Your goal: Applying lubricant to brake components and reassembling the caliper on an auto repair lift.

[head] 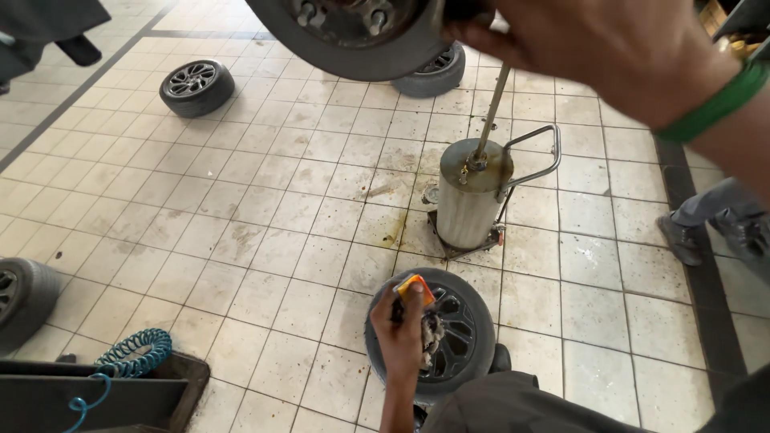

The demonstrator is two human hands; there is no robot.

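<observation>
Brake disc (353,36) cut off at 12 o'clock edge. Right hand (609,48) blurred, fingertips hidden. Tyre (24,301) cropped at 9 o'clock. Rag (433,333) detail indistinct.

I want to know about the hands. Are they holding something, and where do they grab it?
The left hand grips an orange-capped thing and a dirty rag around their lower part. The right hand is up by the brake disc; its grip is hidden.

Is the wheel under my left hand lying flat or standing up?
Lying flat: the wheel rests on the tiled floor, spokes facing up.
</observation>
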